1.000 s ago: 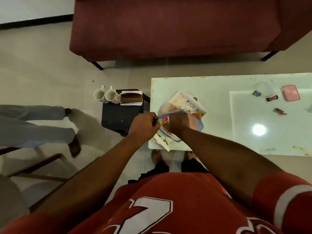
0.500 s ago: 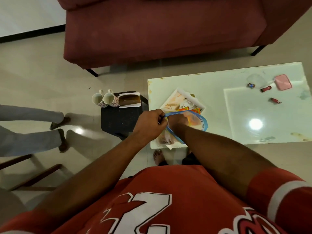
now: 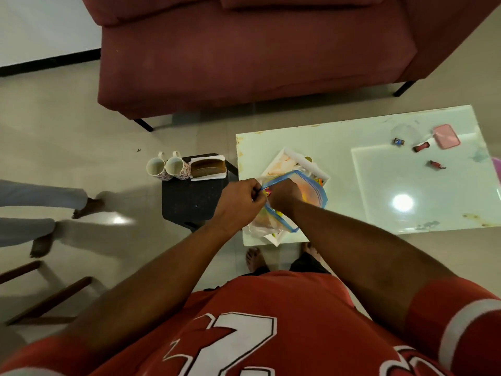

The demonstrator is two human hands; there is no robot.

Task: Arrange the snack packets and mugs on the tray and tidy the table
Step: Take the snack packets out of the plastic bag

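**Tiled sitting room, glass table: bag handled at the tray corner**

The work sits close to the near left corner of the pale glass-topped coffee table (image 3: pixel 352 137). Likely fault: the slack clear plastic bag with a blue rim (image 3: pixel 311 194) lies right at the table's edge. If the pinch slips, or the rim drags on the shallow white tray (image 3: pixel 291 155), the colourful snack packets (image 3: pixel 320 182) could spill to the floor, or the tray could be nudged off.

Left hand (image 3: pixel 241 202): fingers curled tight, pinching the blue rim. Right hand (image 3: pixel 284 195): at the bag's mouth and touching it, with its fingers hidden, so what it holds cannot be told.

Outward: two floral ceramic mugs (image 3: pixel 176 167) stand on a small black stool (image 3: pixel 189 204) left of the table, not yet on the tray.
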